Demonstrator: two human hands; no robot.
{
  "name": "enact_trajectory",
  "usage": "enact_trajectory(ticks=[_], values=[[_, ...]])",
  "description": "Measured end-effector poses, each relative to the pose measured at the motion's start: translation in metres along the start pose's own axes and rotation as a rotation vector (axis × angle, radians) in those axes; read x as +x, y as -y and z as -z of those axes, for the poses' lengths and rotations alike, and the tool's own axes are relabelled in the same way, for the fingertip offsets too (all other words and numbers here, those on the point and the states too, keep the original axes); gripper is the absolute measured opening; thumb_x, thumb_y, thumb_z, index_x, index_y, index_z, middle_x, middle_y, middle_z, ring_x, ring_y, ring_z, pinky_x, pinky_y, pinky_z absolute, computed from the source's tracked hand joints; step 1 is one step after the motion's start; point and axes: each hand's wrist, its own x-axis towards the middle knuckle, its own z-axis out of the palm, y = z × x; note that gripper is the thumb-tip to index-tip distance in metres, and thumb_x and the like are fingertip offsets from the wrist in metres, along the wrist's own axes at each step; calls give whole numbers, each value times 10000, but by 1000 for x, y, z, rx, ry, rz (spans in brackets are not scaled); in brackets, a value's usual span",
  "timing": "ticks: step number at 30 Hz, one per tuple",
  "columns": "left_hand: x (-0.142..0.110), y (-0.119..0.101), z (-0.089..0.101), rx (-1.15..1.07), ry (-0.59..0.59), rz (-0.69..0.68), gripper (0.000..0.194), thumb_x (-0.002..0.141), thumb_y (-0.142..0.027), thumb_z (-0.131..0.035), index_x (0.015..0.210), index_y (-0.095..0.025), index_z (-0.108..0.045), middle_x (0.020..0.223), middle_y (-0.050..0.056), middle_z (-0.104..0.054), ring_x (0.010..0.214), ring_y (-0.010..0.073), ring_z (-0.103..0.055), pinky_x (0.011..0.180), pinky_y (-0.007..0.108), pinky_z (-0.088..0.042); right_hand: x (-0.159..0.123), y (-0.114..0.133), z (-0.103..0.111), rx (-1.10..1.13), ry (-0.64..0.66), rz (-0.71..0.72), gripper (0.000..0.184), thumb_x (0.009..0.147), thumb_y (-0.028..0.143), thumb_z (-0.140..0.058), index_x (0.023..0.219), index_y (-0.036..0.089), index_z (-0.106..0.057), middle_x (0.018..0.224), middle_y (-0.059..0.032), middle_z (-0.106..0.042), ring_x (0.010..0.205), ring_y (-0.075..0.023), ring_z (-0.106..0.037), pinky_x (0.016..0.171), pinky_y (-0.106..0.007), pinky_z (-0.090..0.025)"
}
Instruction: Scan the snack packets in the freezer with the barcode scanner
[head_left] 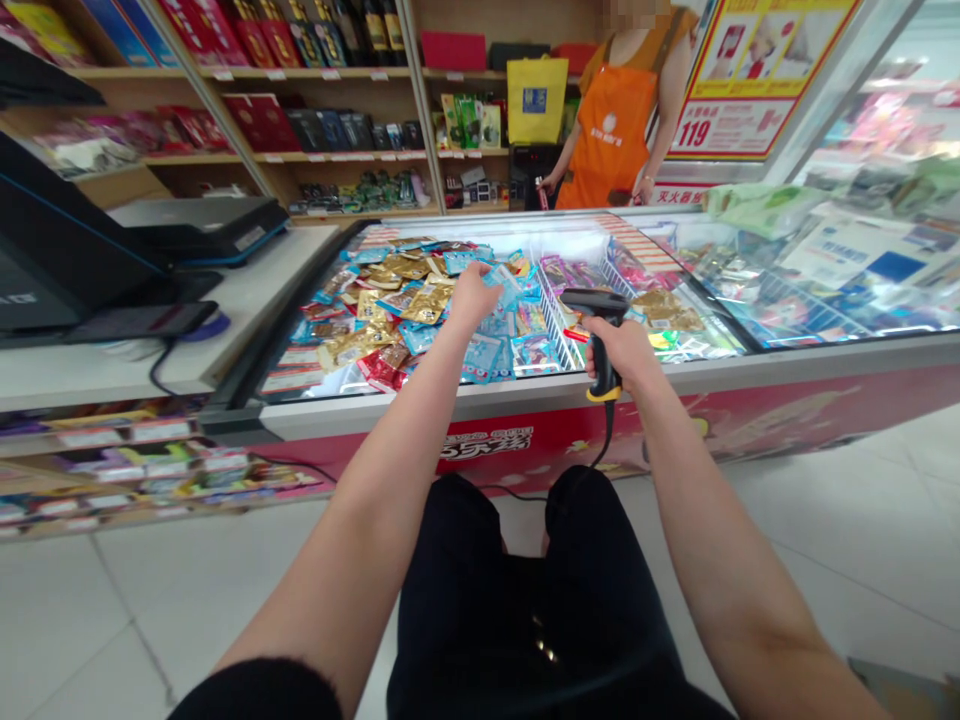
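Note:
My right hand (626,350) grips the handle of a black and yellow barcode scanner (604,365), its head tipped to the left over the front edge of a chest freezer (322,425). A cord runs down from the scanner past my knees. My left hand (474,298) reaches over the left part of the freezer, fingers closed on the edge of a light blue packet (507,286). Below and around it lies a loose heap of gold packets (431,300), blue packets (484,355) and red packets (384,366).
White wire dividers (553,320) split the freezer's contents. To the left, a counter (300,255) carries a black machine (60,240) and a scale (202,225). A person in an orange apron (611,130) stands behind the freezer. Bags and papers (855,250) lie on its right part.

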Motion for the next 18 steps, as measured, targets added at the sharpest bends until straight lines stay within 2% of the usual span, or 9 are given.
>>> enact_trajectory(ticks=[5,9,14,18], values=[[15,33,46,80,-99,87,473,777,-224,-557,1247,-173,-556,1213,81,-637,1113,223,-577,990,300,-419,4,0,-9,32,23,8,213,776,299,-648,633,180,-544,461,-10,-563,350,-152,-541,328,-246,-467],[15,59,68,160,-159,167,512,751,-269,-614,1251,-177,-556,1255,117,-600,1179,273,-535,1031,370,-404,7,0,-17,50,45,20,218,788,301,-639,634,185,-536,453,-6,-557,342,-146,-528,323,-244,-460],[6,75,66,264,-76,237,477,707,-353,-684,1166,-238,-619,1260,115,-597,1229,342,-504,1039,468,-395,8,-3,-24,22,57,7,222,798,301,-622,629,183,-541,446,-10,-560,334,-144,-522,332,-243,-462],[0,66,59,264,-159,224,452,761,-368,-645,1196,-247,-622,1304,132,-570,1261,355,-480,1056,494,-370,9,-7,-23,3,66,-1,216,800,309,-629,645,178,-556,457,-10,-572,340,-145,-535,338,-236,-459]])
